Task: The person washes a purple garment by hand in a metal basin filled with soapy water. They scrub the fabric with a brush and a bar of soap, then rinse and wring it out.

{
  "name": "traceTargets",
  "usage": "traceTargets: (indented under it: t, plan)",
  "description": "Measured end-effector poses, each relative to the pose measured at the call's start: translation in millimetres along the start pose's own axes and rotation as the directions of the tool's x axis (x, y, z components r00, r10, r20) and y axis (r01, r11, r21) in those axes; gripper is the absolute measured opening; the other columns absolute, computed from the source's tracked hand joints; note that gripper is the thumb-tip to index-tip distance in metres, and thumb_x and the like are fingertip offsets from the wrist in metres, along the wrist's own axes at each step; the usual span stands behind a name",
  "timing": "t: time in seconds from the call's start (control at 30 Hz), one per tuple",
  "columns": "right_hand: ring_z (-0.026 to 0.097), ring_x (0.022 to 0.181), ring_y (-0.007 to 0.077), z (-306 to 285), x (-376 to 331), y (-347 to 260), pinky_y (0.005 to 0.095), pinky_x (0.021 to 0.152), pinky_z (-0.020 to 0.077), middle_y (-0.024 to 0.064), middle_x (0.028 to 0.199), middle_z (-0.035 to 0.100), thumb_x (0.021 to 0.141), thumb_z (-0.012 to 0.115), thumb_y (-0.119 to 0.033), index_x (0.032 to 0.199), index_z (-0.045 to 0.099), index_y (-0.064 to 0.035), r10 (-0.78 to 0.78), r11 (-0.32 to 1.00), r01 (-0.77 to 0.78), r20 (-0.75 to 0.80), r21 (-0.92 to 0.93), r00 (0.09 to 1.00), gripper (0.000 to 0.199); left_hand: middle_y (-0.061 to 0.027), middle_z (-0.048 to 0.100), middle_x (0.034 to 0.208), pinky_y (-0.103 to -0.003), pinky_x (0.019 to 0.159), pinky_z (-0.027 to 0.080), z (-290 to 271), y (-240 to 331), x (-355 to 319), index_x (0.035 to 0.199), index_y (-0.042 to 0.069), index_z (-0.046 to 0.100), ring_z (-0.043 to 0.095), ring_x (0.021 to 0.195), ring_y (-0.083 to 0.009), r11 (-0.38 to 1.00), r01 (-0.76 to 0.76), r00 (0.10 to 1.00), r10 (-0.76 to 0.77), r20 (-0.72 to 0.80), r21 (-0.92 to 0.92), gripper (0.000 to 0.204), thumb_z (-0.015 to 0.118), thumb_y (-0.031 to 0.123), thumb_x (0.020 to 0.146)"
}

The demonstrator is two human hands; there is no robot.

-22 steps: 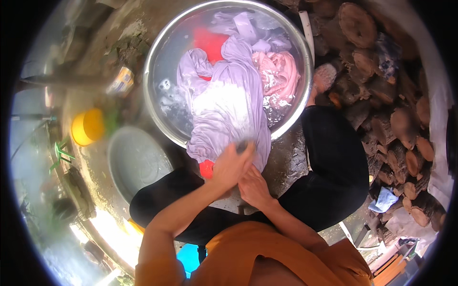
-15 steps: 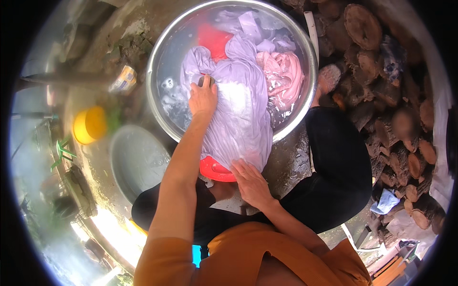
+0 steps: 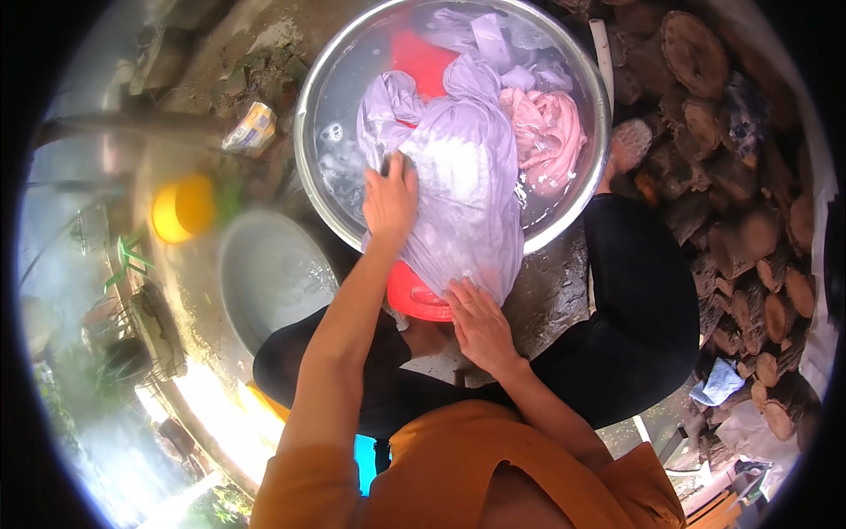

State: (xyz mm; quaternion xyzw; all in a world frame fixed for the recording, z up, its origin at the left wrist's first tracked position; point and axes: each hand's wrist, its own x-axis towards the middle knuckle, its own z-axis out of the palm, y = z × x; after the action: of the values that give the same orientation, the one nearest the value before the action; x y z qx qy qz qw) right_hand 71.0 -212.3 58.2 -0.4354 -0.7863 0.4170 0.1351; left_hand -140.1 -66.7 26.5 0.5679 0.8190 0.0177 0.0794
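Observation:
A wet lavender cloth (image 3: 471,216) with a white sudsy patch is spread over a red plastic board (image 3: 414,295). The board leans out over the near rim of a large metal basin (image 3: 304,145) of water. My left hand (image 3: 390,204) lies on the cloth's left side, fingers curled round a small dark block, mostly hidden, perhaps a brush or soap. At the cloth's near edge my right hand (image 3: 483,326) rests flat with fingers stretched, pressing the fabric against the board. A pink cloth (image 3: 545,137) sits in the water at the right.
Left of the basin stand a grey tub (image 3: 273,273) and a yellow bucket (image 3: 182,209). A crumpled packet (image 3: 250,130) lies on the ground beyond them. Stacked firewood (image 3: 705,132) lines the right side, with a pale blue scrap (image 3: 718,382) near it. My bent legs flank the board.
My left hand has slid toward me along the cloth with the dark block. The right hand stays at the near edge. The whole view has shifted, so everything sits farther right.

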Motion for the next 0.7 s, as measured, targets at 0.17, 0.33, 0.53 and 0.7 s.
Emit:
traceTargets:
  t: [0.17, 0.33, 0.53, 0.7]
  plan:
    - [0.045, 0.132, 0.0317, -2, 0, 6, 0.0423, 0.11, 0.0354, 0.0142, 0.138, 0.051, 0.085, 0.056, -0.005, 0.128, 0.055, 0.0025, -0.049, 0.997, 0.044, -0.075, -0.061, 0.996, 0.044, -0.0237, 0.051, 0.104, -0.046, 0.067, 0.055, -10, 8, -136, 0.14, 0.026, 0.051, 0.063, 0.084, -0.0393, 0.889, -0.436, 0.872, 0.455, 0.179, -0.138, 0.053, 0.064, 0.036, 0.09]
    - [0.046, 0.131, 0.0309, -1, 0, -2, 0.0417, 0.108, 0.0373, 0.0141, 0.138, 0.051, 0.085, 0.056, -0.006, 0.126, 0.056, 0.0043, -0.124, 0.992, 0.121, -0.086, -0.041, 0.989, 0.043, -0.0236, 0.052, 0.104, -0.048, 0.065, 0.054, 13, 44, 29, 0.136, 0.02, 0.048, 0.063, 0.085, -0.0402, 0.976, -0.205, 0.978, 0.206, 0.012, -0.072, 0.044, 0.058, 0.033, 0.094]
    - [0.046, 0.132, 0.0312, 4, -6, 13, 0.0411, 0.107, 0.0388, 0.0145, 0.137, 0.052, 0.083, 0.056, -0.006, 0.128, 0.055, 0.0053, -0.056, 0.997, 0.055, -0.023, -0.053, 0.998, 0.046, -0.0229, 0.054, 0.102, -0.051, 0.065, 0.054, -11, 56, -95, 0.138, 0.02, 0.045, 0.063, 0.085, -0.0412, 0.868, -0.457, 0.842, 0.493, 0.221, -0.195, 0.046, 0.057, 0.029, 0.094]
    - [0.042, 0.136, 0.0299, -4, 2, 6, 0.0396, 0.113, 0.0337, 0.0134, 0.141, 0.05, 0.079, 0.058, -0.007, 0.129, 0.055, 0.0049, -0.152, 0.982, 0.147, -0.037, -0.121, 0.988, 0.051, -0.0174, 0.055, 0.098, -0.045, 0.059, 0.055, 23, 70, -11, 0.131, 0.019, 0.05, 0.063, 0.078, -0.0363, 0.833, -0.553, 0.831, 0.552, 0.064, -0.002, 0.04, 0.058, 0.026, 0.093]
